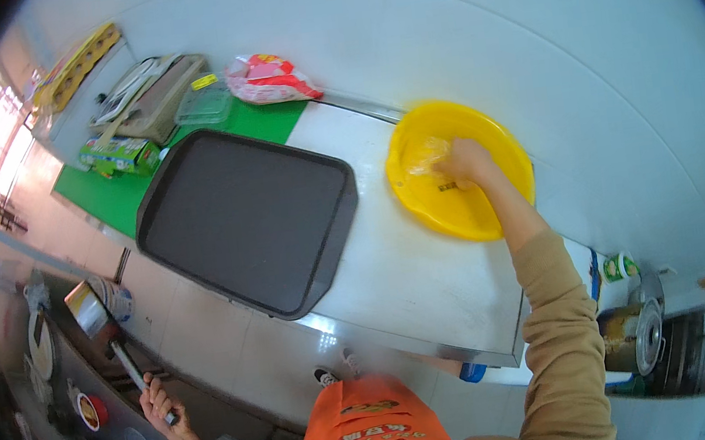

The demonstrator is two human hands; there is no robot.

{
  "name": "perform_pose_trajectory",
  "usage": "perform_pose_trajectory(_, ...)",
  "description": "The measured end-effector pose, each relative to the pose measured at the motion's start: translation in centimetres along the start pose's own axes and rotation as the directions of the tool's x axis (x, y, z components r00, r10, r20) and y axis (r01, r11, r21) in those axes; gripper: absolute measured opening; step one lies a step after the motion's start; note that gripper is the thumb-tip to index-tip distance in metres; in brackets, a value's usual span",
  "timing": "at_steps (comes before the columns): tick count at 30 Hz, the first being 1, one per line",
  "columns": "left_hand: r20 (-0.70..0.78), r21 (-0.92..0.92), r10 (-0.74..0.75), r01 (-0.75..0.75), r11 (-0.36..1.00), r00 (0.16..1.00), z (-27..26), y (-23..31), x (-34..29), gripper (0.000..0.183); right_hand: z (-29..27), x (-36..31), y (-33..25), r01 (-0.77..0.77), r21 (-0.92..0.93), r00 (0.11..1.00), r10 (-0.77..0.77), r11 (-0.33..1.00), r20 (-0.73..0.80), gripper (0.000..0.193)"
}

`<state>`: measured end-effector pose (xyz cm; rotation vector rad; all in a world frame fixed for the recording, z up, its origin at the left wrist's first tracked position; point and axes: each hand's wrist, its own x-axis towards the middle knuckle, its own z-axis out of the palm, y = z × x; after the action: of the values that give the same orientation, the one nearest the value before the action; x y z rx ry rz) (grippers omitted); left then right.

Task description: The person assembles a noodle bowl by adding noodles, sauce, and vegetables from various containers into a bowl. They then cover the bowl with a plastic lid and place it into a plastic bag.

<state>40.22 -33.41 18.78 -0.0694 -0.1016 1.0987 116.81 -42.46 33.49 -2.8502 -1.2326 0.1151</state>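
Observation:
My left hand, at the lower left, is closed round the dark handle of a spatula. Its broad, shiny, roughly rectangular metal blade points up and away from me. On the right, my right arm reaches over the white worktop into a round yellow basin. Inside the basin my right hand has its fingers closed at a crumpled piece of clear plastic. The fingertips are partly hidden. A large black tray lies left of the basin, with nothing on it.
Against the back wall are a red-and-white bag, a clear plastic container, a green box and an egg tray. A dark counter with a red-rimmed bowl runs at lower left. A metal pot stands at right.

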Motion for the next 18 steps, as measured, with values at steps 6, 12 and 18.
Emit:
perform_pose_trajectory(6,0.021,0.026,0.010,-0.011,1.000,1.000,-0.1,0.0,-0.6,0.023,-1.6,1.5,0.3,0.405,0.277,0.848,-0.245,0.871,-0.469,0.024)
perform_pose_trajectory(12,0.052,-0.011,-0.003,0.004,1.000,0.999,1.1,-1.1,-1.0,0.026,-6.4,1.5,-1.2,0.624,0.070,0.635,-0.453,0.778,-0.626,0.019)
perform_pose_trajectory(18,0.070,-0.073,0.029,-0.023,0.997,0.997,1.8,-1.6,-0.8,0.025,-10.2,2.2,-11.1,0.628,0.381,0.743,-0.376,0.678,-0.554,0.023)
